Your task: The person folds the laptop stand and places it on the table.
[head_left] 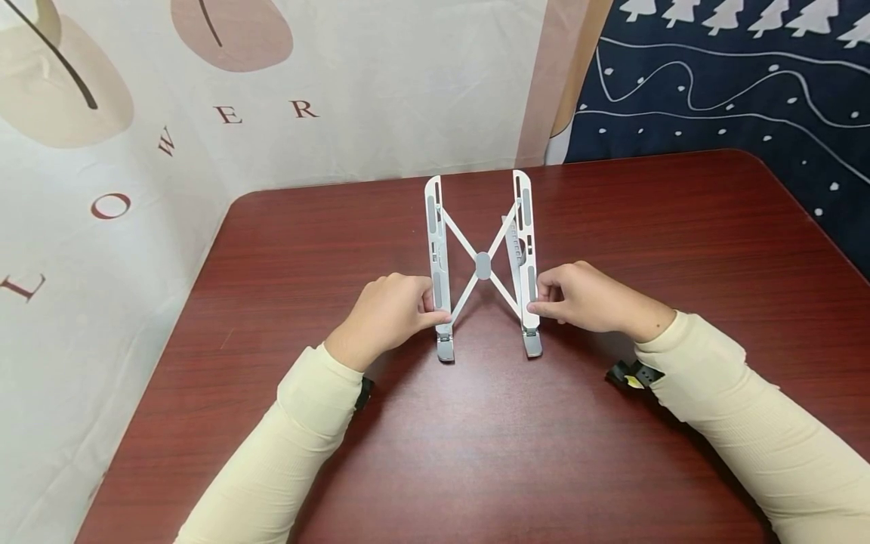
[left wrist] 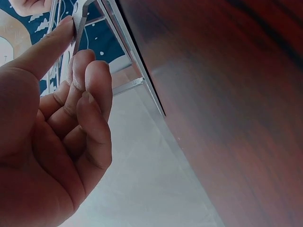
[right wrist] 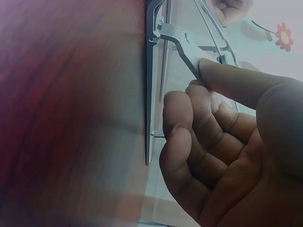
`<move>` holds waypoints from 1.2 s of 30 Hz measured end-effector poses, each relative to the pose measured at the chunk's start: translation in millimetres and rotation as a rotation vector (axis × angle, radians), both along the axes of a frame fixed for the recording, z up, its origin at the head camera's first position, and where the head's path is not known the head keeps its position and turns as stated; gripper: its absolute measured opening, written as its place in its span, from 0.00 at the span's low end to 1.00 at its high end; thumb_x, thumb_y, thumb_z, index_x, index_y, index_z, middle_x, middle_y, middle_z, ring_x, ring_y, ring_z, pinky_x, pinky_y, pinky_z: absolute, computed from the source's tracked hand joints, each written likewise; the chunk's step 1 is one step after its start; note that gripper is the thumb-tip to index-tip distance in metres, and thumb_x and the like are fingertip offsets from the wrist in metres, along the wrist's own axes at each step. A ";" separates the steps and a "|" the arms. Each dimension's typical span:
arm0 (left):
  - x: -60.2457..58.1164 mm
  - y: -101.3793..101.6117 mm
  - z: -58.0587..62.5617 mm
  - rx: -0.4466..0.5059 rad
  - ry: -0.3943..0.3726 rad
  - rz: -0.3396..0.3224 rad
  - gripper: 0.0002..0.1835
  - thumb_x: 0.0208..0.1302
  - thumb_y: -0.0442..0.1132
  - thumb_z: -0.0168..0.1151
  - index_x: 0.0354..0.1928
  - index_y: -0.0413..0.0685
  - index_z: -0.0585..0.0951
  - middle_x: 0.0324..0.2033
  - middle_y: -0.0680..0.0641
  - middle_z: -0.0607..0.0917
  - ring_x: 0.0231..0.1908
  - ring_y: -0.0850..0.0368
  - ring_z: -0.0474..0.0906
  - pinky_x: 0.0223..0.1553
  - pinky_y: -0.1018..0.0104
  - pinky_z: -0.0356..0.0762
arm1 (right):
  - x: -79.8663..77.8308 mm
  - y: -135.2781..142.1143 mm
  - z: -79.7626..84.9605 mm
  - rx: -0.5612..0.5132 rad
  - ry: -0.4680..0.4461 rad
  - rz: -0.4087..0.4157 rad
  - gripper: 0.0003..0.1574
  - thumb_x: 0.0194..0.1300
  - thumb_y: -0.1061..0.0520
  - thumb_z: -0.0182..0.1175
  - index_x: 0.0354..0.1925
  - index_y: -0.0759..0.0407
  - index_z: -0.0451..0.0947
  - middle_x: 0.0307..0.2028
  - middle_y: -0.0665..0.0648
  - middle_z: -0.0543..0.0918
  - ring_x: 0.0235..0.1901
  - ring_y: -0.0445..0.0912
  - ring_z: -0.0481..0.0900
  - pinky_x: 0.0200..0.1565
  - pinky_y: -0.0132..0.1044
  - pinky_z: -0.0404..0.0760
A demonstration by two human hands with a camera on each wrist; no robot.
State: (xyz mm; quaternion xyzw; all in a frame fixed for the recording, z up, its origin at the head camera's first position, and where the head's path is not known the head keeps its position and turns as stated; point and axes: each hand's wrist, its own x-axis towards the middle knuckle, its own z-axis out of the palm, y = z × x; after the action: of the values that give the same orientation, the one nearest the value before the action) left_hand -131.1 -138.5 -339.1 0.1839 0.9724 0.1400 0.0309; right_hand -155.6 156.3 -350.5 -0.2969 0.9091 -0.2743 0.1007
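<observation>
A silver folding laptop stand (head_left: pixel 483 266) stands unfolded on the table, its two long side rails joined by an X-shaped brace with a grey hub. My left hand (head_left: pixel 390 313) pinches the left rail near its front end, thumb on top. On the opposite side my right hand (head_left: pixel 587 297) pinches the right rail at about the same height. Small hinged front feet (head_left: pixel 445 348) lie just ahead of both hands. In the left wrist view the thumb presses on the metal rail (left wrist: pixel 79 21), fingers curled beneath. The right wrist view shows the same kind of grip on the other rail (right wrist: pixel 182 42).
The dark red wooden table (head_left: pixel 476 453) spreads around the stand. Behind it hangs a pale printed cloth (head_left: pixel 381 83), and a navy cloth with white trees (head_left: pixel 720 91) covers the back right. A black strap (head_left: pixel 635 375) sits at the right wrist.
</observation>
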 end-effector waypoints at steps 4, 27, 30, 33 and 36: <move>0.0 0.2 -0.1 -0.002 0.001 -0.001 0.19 0.54 0.57 0.74 0.21 0.55 0.77 0.14 0.58 0.76 0.19 0.56 0.71 0.23 0.63 0.66 | 0.0 0.1 -0.6 0.001 0.002 0.000 0.20 0.63 0.56 0.68 0.18 0.50 0.73 0.14 0.44 0.73 0.16 0.38 0.70 0.25 0.31 0.69; -0.2 0.8 0.3 -0.006 0.011 -0.007 0.19 0.54 0.57 0.74 0.21 0.56 0.77 0.14 0.58 0.77 0.19 0.57 0.71 0.23 0.63 0.66 | 0.4 1.0 -0.8 -0.017 0.002 0.003 0.20 0.62 0.57 0.69 0.18 0.50 0.73 0.13 0.44 0.72 0.16 0.37 0.70 0.25 0.31 0.69; -0.2 0.7 0.2 -0.005 0.011 -0.006 0.19 0.54 0.57 0.74 0.21 0.55 0.77 0.14 0.58 0.77 0.19 0.57 0.71 0.23 0.63 0.66 | 0.5 0.7 -0.7 -0.023 0.007 0.003 0.20 0.62 0.57 0.69 0.18 0.50 0.73 0.14 0.44 0.72 0.16 0.37 0.69 0.25 0.31 0.68; -0.2 0.7 -0.2 -0.004 0.010 -0.004 0.19 0.53 0.57 0.75 0.21 0.55 0.77 0.14 0.58 0.77 0.19 0.57 0.71 0.23 0.63 0.66 | 0.3 0.6 -1.0 -0.026 0.010 0.002 0.20 0.62 0.57 0.69 0.18 0.50 0.72 0.13 0.44 0.72 0.15 0.37 0.69 0.25 0.31 0.68; -0.3 0.6 -0.6 -0.006 0.010 -0.003 0.20 0.53 0.57 0.75 0.21 0.55 0.77 0.14 0.57 0.76 0.19 0.57 0.71 0.23 0.63 0.66 | 0.6 0.7 -0.8 -0.030 0.010 0.002 0.20 0.62 0.57 0.69 0.17 0.50 0.72 0.13 0.44 0.72 0.15 0.37 0.69 0.24 0.31 0.68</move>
State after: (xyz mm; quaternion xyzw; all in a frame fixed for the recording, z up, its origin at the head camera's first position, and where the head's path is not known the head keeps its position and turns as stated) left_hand -131.4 -137.9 -339.7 0.1858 0.9727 0.1363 0.0265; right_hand -155.1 157.0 -351.3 -0.3007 0.9050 -0.2865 0.0918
